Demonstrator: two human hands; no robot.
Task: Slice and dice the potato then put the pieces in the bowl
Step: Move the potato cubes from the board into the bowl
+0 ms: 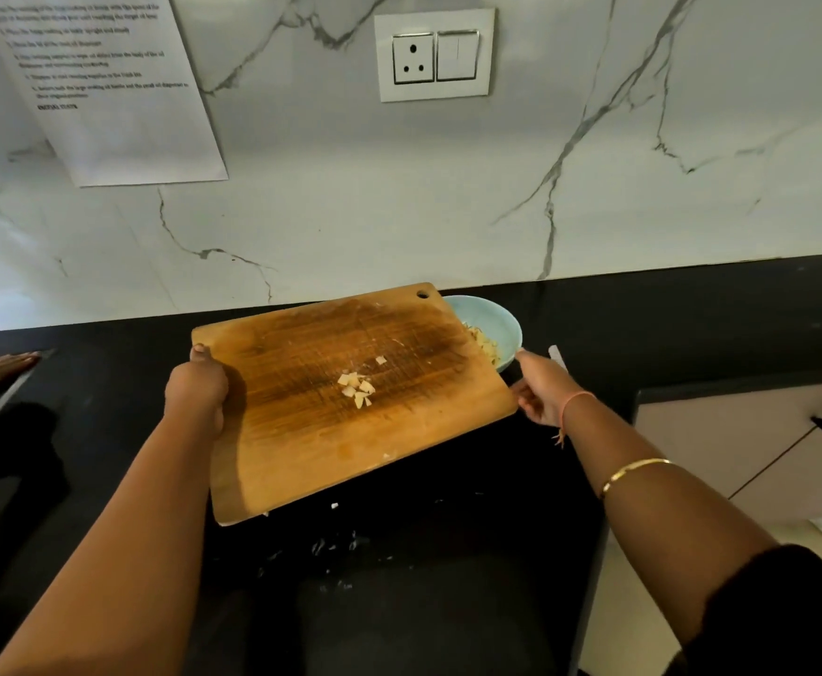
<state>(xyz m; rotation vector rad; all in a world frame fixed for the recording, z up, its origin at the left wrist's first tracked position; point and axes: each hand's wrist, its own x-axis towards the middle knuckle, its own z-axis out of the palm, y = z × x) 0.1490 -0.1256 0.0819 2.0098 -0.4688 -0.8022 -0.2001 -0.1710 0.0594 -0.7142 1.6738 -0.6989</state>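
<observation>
The wooden cutting board is gripped at its left edge by the left hand, with the thumb laid on top, and is held raised and slanted above the black counter. A small cluster of potato pieces is seen near the board's middle, while the light-blue bowl, partly hidden behind the board's far right corner, is seen to hold more diced potato. The right hand is placed at the board's right edge just beside the bowl, fingers curled, though what is clasped cannot be told.

printed sheet on marble wall, numbered txt lines, too blurry to read
</observation>
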